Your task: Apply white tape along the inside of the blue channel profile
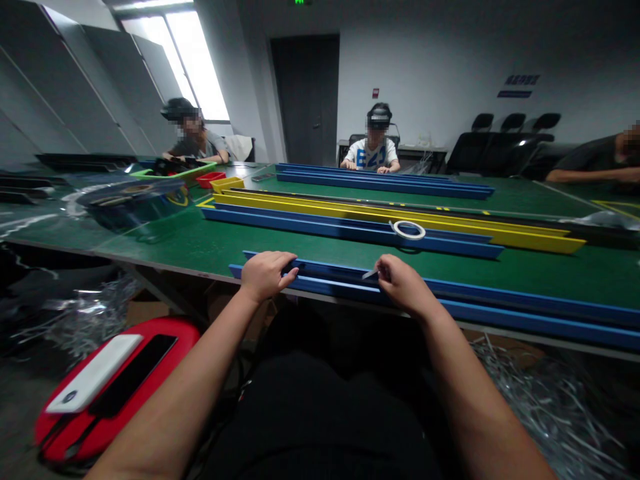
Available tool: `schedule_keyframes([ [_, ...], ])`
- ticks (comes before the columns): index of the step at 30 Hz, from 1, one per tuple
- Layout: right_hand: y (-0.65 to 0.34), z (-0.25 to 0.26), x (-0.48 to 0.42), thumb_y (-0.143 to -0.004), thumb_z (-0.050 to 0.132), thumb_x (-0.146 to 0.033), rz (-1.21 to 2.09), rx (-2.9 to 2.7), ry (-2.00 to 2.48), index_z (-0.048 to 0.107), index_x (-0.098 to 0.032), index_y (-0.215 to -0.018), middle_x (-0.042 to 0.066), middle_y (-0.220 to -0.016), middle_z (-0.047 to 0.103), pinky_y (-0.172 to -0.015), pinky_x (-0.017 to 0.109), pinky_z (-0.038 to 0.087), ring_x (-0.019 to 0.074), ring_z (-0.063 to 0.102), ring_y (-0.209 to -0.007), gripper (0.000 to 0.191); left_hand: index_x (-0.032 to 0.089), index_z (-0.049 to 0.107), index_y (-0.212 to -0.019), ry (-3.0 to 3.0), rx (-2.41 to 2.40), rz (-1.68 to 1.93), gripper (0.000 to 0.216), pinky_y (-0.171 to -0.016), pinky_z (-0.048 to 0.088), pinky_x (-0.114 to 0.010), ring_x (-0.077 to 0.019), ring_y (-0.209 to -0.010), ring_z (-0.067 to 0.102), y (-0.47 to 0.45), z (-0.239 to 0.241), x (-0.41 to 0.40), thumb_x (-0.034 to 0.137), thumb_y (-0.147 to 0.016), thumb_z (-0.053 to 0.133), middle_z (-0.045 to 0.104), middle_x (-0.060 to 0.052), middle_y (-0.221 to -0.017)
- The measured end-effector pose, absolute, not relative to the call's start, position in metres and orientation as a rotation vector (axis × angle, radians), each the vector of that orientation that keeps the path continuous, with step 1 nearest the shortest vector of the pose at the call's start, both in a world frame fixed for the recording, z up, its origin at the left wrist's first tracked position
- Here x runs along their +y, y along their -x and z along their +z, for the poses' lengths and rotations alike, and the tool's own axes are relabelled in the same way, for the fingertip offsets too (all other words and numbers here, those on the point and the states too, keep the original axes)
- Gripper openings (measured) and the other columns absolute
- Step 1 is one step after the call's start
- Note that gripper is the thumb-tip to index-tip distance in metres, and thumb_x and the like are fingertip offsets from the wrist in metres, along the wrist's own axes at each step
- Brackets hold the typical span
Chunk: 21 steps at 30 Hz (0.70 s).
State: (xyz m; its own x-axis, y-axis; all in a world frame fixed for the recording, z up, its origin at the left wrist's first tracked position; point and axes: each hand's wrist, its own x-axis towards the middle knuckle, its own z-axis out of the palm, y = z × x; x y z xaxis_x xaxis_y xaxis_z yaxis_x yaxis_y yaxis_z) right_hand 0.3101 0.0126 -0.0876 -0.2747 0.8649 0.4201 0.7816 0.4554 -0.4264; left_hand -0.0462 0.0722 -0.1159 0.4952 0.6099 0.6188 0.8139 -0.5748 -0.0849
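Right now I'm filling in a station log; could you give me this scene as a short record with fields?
Left hand: resting on a long blue channelled rail
Right hand: pinching a thin pale strip over that rail
White ring-shaped roll: lying on another long blue rail behind
Farther back: long yellow rails
Others in view: three people around the green table

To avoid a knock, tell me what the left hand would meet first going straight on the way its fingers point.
The left hand points rightward along the near blue rail, so probably the pale strip pinched in the right hand; depth is hard to judge.
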Motion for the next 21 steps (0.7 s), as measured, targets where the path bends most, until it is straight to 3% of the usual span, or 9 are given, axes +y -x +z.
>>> schedule_keyframes([
  [8, -0.3096, -0.0883, 0.0123, -0.083, 0.049, -0.016, 0.182, -2.093, 1.393, 0.052, -0.024, -0.087, 0.002, -0.083, 0.058, -0.065, 0.026, 0.036, 0.0163, 0.051, -0.072, 0.01, 0.024, 0.071, -0.113, 2.373, -1.191, -0.797, 0.04, -0.084, 0.051, -0.038, -0.0259, -0.097, 0.07, 0.0457, -0.1167, 0.0728, 0.049, -0.093, 0.046, 0.075, -0.006, -0.108],
  [16, -0.31, -0.0894, 0.014, -0.089, 0.046, -0.016, 0.193, -2.104, 1.409, 0.059, -0.025, -0.104, 0.005, -0.101, 0.062, -0.077, 0.029, 0.042, 0.0188, 0.058, -0.087, 0.022, 0.022, 0.07, -0.113, 2.361, -1.193, -0.767, 0.04, -0.083, 0.051, -0.039, -0.0258, -0.096, 0.07, 0.0451, -0.1159, 0.0714, 0.047, -0.093, 0.046, 0.075, -0.005, -0.109],
  [21, -0.3098, -0.0888, 0.0122, -0.089, 0.045, -0.016, 0.116, -2.15, 1.409, 0.061, -0.025, -0.106, 0.006, -0.101, 0.058, -0.081, 0.03, 0.043, 0.0191, 0.058, -0.089, 0.025, 0.023, 0.07, -0.113, 2.36, -1.194, -0.778, 0.039, -0.084, 0.051, -0.038, -0.0257, -0.097, 0.07, 0.0449, -0.1163, 0.0721, 0.047, -0.093, 0.046, 0.075, -0.006, -0.109],
])
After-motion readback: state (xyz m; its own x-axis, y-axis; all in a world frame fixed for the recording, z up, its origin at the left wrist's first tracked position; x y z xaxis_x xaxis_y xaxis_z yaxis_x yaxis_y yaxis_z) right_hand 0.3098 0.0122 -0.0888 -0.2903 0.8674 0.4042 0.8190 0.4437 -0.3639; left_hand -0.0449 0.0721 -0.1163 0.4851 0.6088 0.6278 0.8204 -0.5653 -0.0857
